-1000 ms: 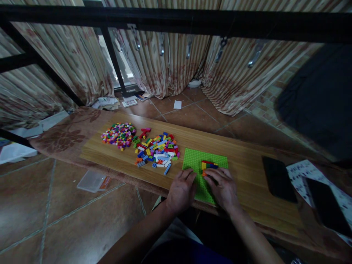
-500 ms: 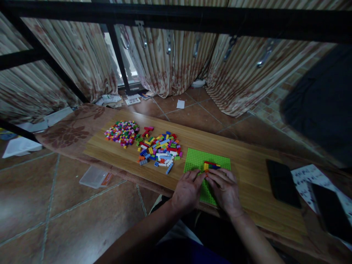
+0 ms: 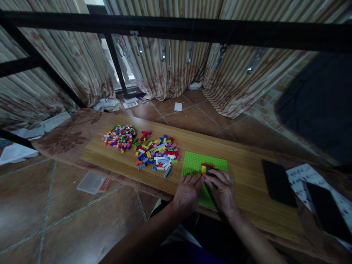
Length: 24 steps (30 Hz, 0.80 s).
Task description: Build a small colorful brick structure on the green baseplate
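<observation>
A green studded baseplate [image 3: 192, 159] lies before me on the wooden board. On it sits a small block of joined toy bricks [image 3: 204, 168], in red, yellow, green and dark blue. My left hand [image 3: 187, 191] is closed, thumb and fingertips pressed at the near left side of this block. From the other side my right hand [image 3: 222, 187] curls over the near right part, its fingers closed on the bricks. A bit of orange-red shows between the fingertips; its shape is mostly hidden. Both wrists pass over the plate's near edge.
Left of the plate is a pile of bigger bricks [image 3: 158, 150], then a heap of tiny bricks [image 3: 119, 137]. A dark tablet-like slab [image 3: 277, 182] lies right on the wooden board [image 3: 247, 179]. A clear plastic box [image 3: 90, 182] is on the floor. A black rail [image 3: 176, 31] crosses beyond.
My view has tilted slightly, so the scene sits a little lower and further left. Both hands stay at the brick block, with only small finger shifts.
</observation>
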Tool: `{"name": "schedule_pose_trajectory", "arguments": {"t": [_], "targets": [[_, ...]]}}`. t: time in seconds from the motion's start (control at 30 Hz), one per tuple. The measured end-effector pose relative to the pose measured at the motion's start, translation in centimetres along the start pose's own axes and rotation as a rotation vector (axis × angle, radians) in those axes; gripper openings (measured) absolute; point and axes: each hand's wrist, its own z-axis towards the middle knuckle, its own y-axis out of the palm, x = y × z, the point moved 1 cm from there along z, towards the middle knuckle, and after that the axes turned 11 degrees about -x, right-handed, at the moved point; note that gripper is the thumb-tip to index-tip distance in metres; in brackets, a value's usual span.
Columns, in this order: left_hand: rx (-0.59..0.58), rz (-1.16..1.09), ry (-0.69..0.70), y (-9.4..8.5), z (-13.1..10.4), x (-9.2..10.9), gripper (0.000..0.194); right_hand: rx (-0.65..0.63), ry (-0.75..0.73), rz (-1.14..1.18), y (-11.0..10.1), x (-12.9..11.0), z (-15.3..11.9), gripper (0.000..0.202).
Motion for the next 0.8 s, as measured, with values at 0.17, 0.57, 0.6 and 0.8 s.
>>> {"name": "schedule_pose_trajectory", "arguments": {"t": [0.17, 0.57, 0.6, 0.8], "targets": [[0.011, -0.028, -0.005, 0.1, 0.0, -0.2, 0.047, 0.0, 0.008, -0.035, -0.1, 0.1, -0.3, 0.015], [0.191, -0.227, -0.083, -1.4, -0.6, -1.3, 0.041, 0.029, 0.075, 0.127, -2.1, -0.9, 0.5, 0.026], [0.189, -0.235, -0.084, -1.6, -0.7, -1.3, 0.041, 0.059, 0.095, 0.127, -2.4, -0.9, 0.6, 0.026], [0.214, -0.266, -0.096, -2.6, -3.1, -2.1, 0.037, 0.133, 0.175, 0.117, -3.4, -1.2, 0.2, 0.025]]}}
